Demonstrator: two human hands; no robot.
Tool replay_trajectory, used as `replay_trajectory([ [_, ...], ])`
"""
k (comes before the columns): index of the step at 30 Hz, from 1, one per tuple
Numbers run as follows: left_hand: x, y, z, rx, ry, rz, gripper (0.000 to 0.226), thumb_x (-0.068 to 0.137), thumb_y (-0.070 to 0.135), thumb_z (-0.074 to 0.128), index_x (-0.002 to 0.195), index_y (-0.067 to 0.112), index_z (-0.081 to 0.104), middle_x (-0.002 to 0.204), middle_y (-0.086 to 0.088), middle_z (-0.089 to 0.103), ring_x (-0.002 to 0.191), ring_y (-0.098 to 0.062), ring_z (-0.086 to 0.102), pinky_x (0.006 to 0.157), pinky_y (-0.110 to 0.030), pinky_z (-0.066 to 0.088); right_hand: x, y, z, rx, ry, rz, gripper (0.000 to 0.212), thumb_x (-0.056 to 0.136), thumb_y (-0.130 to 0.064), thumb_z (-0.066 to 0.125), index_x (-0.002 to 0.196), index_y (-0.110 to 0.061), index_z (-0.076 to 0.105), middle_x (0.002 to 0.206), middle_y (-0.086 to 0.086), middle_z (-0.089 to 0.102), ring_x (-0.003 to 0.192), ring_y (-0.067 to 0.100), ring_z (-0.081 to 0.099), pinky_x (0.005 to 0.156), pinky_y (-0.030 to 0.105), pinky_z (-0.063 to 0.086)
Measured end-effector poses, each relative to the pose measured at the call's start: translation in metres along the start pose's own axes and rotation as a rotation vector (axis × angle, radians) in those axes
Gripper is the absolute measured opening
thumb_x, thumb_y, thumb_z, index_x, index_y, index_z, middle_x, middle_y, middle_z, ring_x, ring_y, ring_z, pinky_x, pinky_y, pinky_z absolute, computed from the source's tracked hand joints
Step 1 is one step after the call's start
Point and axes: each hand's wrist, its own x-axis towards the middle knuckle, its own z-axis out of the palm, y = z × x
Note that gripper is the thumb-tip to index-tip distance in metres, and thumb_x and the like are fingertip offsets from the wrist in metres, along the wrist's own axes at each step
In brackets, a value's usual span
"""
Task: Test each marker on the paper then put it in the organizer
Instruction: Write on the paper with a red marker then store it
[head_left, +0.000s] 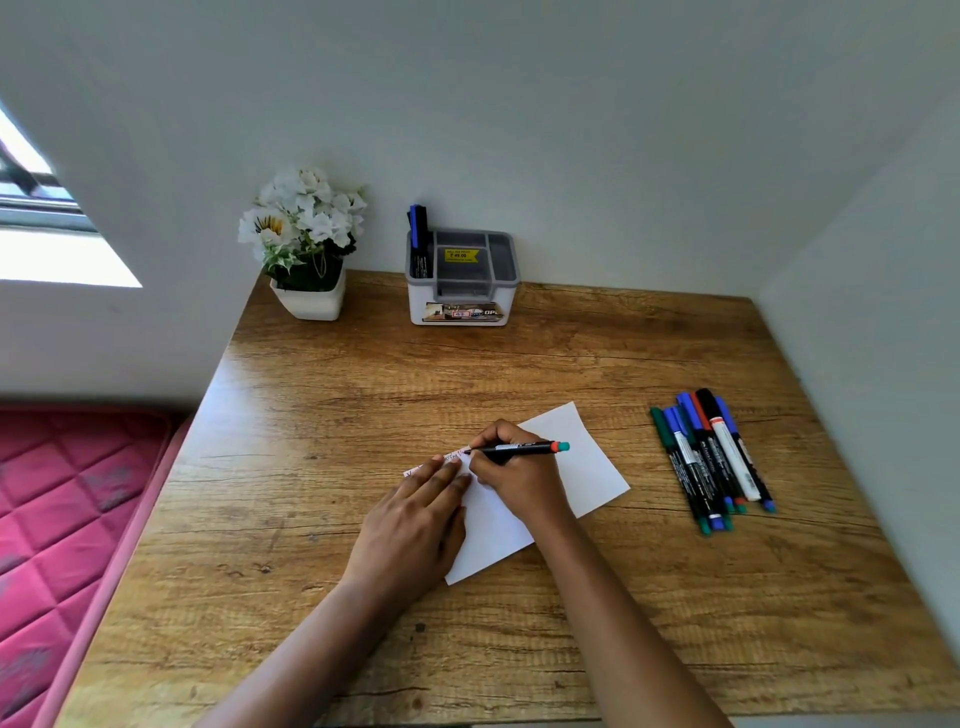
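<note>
- White square pot of white flowers (306, 301): rear left of the wooden surface (363, 389).
- Left hand (415, 525): flat, fingers straight, pressing down the white paper sheet (587, 462).
- Grey-and-white plastic organizer (462, 306): rear centre, with a blue-capped marker (418, 228) standing in its left compartment.
- Right hand (511, 467): pinching a black marker with a teal-and-red end (524, 448), tip at the paper's upper-left edge.
- Loose mixed-colour markers (711, 462): bundled at right.
- Risk: the tip may run onto the wood if the paper slips.
- Marks are faint and partly covered by the fingers.
</note>
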Motion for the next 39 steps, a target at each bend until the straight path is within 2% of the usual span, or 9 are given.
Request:
replay_trajectory([
  [5, -0.0004, -0.0002, 0.0006, -0.002, -0.007, -0.005, 0.046, 0.091, 0.035, 0.039, 0.123, 0.012, 0.064, 0.130, -0.005, 0.060, 0.123, -0.023, 0.053, 0.095, -0.037, 0.048, 0.0007, -0.0005, -0.0012, 0.060, 0.010, 0.045, 0.004, 0.079, -0.010, 0.069, 0.081, -0.011, 0.067, 0.078, -0.002, 0.068, 0.077, 0.015, 0.065, 0.072, 0.044, 0.058],
  [9, 0.0000, -0.0012, 0.0012, -0.002, -0.018, -0.008, 0.047, 0.091, 0.036, 0.039, 0.124, 0.012, 0.063, 0.131, -0.005, 0.059, 0.124, -0.023, 0.053, 0.095, -0.038, 0.048, -0.0003, -0.0018, -0.0002, 0.046, 0.013, 0.051, 0.004, 0.079, -0.013, 0.069, 0.081, -0.013, 0.066, 0.076, -0.007, 0.067, 0.078, 0.014, 0.065, 0.074, 0.046, 0.058],
  [12, -0.0006, -0.0011, 0.0014, 0.002, -0.027, -0.009, 0.047, 0.092, 0.036, 0.039, 0.124, 0.012, 0.063, 0.131, -0.005, 0.059, 0.124, -0.023, 0.053, 0.095, -0.038, 0.048, -0.0002, -0.0010, -0.0002, 0.049, 0.013, 0.053, 0.004, 0.079, -0.012, 0.069, 0.080, -0.012, 0.065, 0.076, -0.003, 0.067, 0.078, 0.018, 0.066, 0.072, 0.047, 0.057],
  [17, 0.0008, -0.0002, -0.0011, -0.003, -0.028, -0.009, 0.046, 0.092, 0.035, 0.039, 0.123, 0.012, 0.064, 0.129, -0.006, 0.061, 0.122, -0.024, 0.054, 0.095, -0.037, 0.048, -0.0020, -0.0017, 0.0018, 0.050, 0.059, 0.041, 0.004, 0.081, -0.011, 0.068, 0.083, -0.012, 0.065, 0.077, -0.006, 0.067, 0.075, 0.015, 0.066, 0.070, 0.046, 0.058],
  [24, 0.0008, 0.0003, -0.0024, 0.000, -0.030, -0.009, 0.046, 0.092, 0.035, 0.039, 0.122, 0.011, 0.064, 0.128, -0.006, 0.061, 0.121, -0.025, 0.055, 0.094, -0.039, 0.049, -0.0017, -0.0015, 0.0018, 0.037, 0.050, 0.040, 0.004, 0.079, -0.011, 0.069, 0.080, -0.013, 0.065, 0.075, -0.007, 0.066, 0.076, 0.016, 0.066, 0.070, 0.047, 0.058],
  [32, 0.0010, -0.0006, -0.0009, -0.003, -0.017, -0.011, 0.046, 0.091, 0.035, 0.040, 0.122, 0.012, 0.064, 0.127, -0.006, 0.062, 0.121, -0.024, 0.055, 0.093, -0.039, 0.050, -0.0020, -0.0038, 0.0006, 0.076, 0.059, 0.057, 0.005, 0.082, -0.008, 0.067, 0.081, -0.012, 0.064, 0.076, -0.007, 0.065, 0.073, 0.011, 0.066, 0.069, 0.042, 0.060],
  [39, 0.0005, -0.0007, -0.0003, 0.009, -0.008, -0.005, 0.045, 0.091, 0.035, 0.040, 0.122, 0.013, 0.064, 0.127, -0.005, 0.062, 0.121, -0.024, 0.055, 0.095, -0.037, 0.048, -0.0026, -0.0036, 0.0010, 0.054, 0.061, 0.076, 0.007, 0.079, -0.011, 0.068, 0.077, -0.015, 0.063, 0.070, -0.010, 0.065, 0.072, 0.006, 0.065, 0.068, 0.045, 0.059],
])
